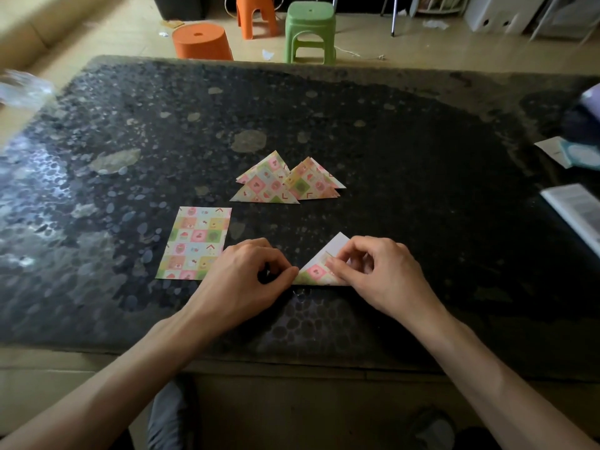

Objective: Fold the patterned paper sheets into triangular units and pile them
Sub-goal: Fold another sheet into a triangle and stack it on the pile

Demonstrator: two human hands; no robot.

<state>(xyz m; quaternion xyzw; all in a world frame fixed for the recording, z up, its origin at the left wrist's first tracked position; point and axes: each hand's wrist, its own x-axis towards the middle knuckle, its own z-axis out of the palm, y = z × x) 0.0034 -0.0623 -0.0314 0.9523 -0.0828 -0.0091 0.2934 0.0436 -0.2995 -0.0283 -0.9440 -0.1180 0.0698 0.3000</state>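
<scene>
Head view, left hand [246,276] and right hand [384,274], curled fingers [339,266] pinching half-folded paper [315,271], folded triangles [266,186] piled beyond

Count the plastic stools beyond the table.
3: a squat orange plastic stool at left, a taller orange plastic stool behind it, a green plastic stool at right.

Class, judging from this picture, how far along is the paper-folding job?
Done: several triangles lie in two overlapping heaps. In hand: the left hand and right hand pinch a half-folded sheet, its white back showing at the top. Left: the flat sheet, perhaps a stack, waits unfolded beside the left hand.
</scene>
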